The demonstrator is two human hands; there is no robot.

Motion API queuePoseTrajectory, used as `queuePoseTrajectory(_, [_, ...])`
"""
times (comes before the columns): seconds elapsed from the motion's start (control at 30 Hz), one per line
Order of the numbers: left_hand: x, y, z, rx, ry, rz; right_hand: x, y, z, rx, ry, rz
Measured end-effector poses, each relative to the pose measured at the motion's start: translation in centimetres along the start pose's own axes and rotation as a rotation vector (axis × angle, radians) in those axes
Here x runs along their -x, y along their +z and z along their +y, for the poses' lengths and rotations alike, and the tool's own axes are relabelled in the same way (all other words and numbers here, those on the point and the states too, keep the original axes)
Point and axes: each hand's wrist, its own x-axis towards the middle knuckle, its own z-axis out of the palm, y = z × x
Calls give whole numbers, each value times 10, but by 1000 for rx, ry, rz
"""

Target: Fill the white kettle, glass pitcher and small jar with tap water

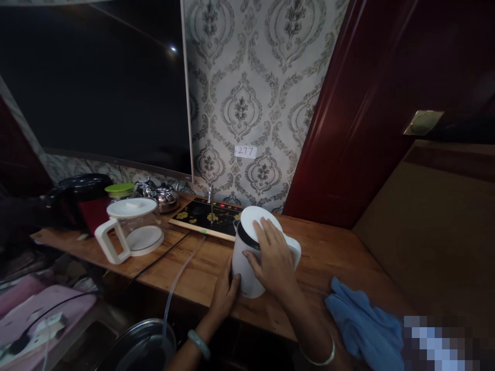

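My left hand (225, 292) cupped one white kettle (246, 270) at six o'clock, fingers partly hidden; my right hand (274, 257), palm down, thumb spread wide, covered part of its lid (251, 219). From it, one glass pot (135, 237) stood towards nine; farther, at ten, two steel teapots (167, 195) overlapped dimly.

Wooden counter (320, 242): glass pot (137, 226), black tray (196, 210), white kettle (245, 273), blue cloth (363, 319).

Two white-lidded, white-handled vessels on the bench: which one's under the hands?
The opaque white kettle at right: left hand on its side, right hand on its lid. The see-through jug stands untouched.
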Motion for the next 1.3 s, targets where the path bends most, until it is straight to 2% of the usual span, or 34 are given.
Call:
queuePoseTrajectory(0.23, [0, 0, 0, -9, -19, -9, -1, -1, -4, 25, -5, -53])
queuePoseTrajectory(0.37, [0, 1, -2, -8, -19, 26, 0, -1, -5, 37, -5, -59])
queuePoseTrajectory(0.67, [1, 0, -2, -5, -25, 13, 3, 2, -4, 56, -32, -67])
queuePoseTrajectory(0.93, [-4, -3, -2, -4, 5, -22, 3, -5, -6, -18, -30, -61])
queuePoseTrajectory(1.03, [-5, -2, -3, -24, -1, -21, 23, -18, -6, -144, -49, 53])
queuePoseTrajectory(1.13, [-5, -2, -4, -45, -3, 3, 64, -29, 10, -183, 3, 201])
queuePoseTrajectory(1.23, [-5, -1, -6, -71, -5, 32, 115, -34, 52, -53, 141, 230])
queuePoseTrajectory(1.3, [-5, -1, -5, -85, -4, 40, 150, -36, 87, 71, 248, 170])
